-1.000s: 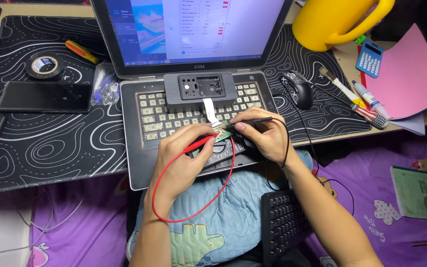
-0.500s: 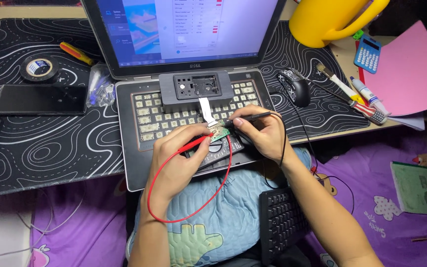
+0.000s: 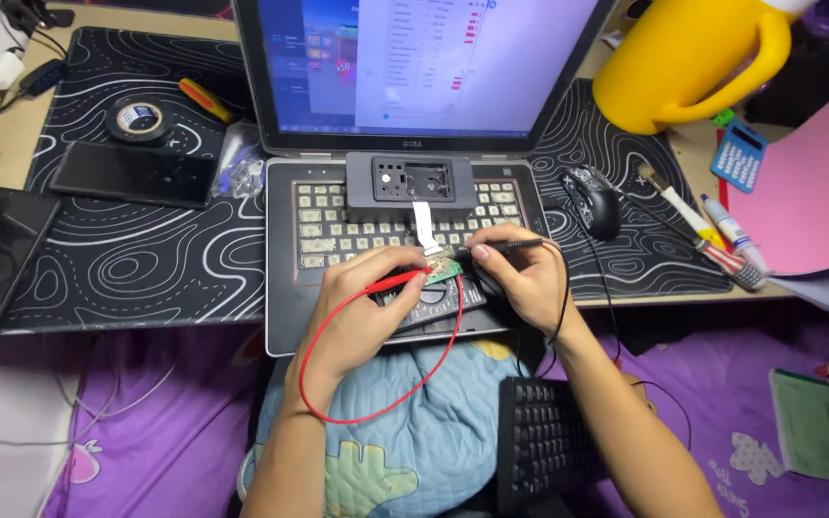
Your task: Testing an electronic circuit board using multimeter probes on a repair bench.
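While both hands meet over the laptop's (image 3: 405, 173) palm rest, a small green circuit board (image 3: 444, 267) lies between them, near the centre of the view. At seven o'clock from the board, the left hand (image 3: 365, 309) pinches a red probe (image 3: 393, 281), its red wire (image 3: 376, 408) looping down toward six o'clock. At three o'clock, the right hand (image 3: 522, 278) pinches a black probe (image 3: 496, 247), tip at the board. A black mouse (image 3: 593, 200) sits at two o'clock, a yellow jug (image 3: 698, 58) beyond it, and a tape roll (image 3: 138, 118) at ten o'clock.
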